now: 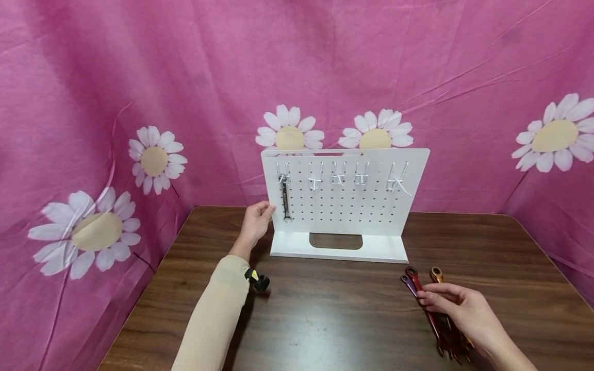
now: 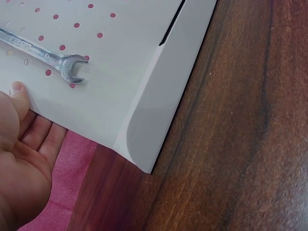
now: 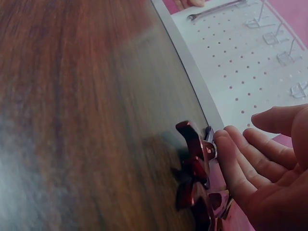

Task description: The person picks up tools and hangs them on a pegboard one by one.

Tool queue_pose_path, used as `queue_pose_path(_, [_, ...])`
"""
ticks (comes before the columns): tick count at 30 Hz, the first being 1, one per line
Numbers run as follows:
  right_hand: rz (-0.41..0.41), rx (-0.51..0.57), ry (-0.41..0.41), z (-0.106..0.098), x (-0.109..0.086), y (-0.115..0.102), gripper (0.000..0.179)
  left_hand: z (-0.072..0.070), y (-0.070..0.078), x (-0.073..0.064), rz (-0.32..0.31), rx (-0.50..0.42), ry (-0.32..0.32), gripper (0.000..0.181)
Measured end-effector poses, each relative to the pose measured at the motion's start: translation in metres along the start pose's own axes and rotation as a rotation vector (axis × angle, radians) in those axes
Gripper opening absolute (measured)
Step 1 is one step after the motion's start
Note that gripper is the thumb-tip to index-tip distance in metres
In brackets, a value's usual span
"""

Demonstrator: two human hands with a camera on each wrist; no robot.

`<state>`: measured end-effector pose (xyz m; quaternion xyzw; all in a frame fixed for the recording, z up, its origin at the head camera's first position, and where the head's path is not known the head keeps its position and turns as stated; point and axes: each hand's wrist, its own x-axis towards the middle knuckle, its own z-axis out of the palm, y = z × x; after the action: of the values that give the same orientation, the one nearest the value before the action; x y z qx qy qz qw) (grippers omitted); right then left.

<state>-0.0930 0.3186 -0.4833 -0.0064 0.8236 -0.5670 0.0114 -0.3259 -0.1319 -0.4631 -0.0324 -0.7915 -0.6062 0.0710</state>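
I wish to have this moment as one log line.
left hand: holds pegboard edge | right hand: at red wrench; purple wrench, gold wrench alongside | silver wrench: on leftmost hook

Glossy metal wrenches point(image 1: 432, 320), smooth pegboard point(image 1: 343, 227), wood-grain tabletop point(image 1: 325, 304), creased cloth backdrop point(image 1: 223, 67)

Pegboard point(image 1: 337, 228) is white; wrenches point(image 1: 433, 324) red, purple, gold; table point(image 1: 320, 314) brown; cloth point(image 1: 223, 77) pink with daisies point(image 1: 97, 232).
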Motion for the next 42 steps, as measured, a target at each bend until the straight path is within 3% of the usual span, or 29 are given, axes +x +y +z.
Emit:
queue_pose_path(6, [0.109,-0.133,0.067,0.000,-0.002,-0.004,0.027,0.000,0.002,0.000,-0.005,0.001,-0.004,0.021])
queue_pose_path(12, [0.138,-0.197,0.110,0.000,-0.002,-0.005,0.022,-0.001,0.001,-0.001,-0.026,-0.003,-0.010,0.022])
queue_pose_path(27, [0.292,-0.139,-0.085,-0.002,0.003,-0.001,0.040,0.000,-0.001,0.000,-0.006,0.006,-0.003,0.020])
queue_pose_path(42, [0.316,-0.262,-0.061,0.005,0.007,-0.004,0.024,0.001,0.001,-0.003,-0.013,-0.027,-0.009,0.020])
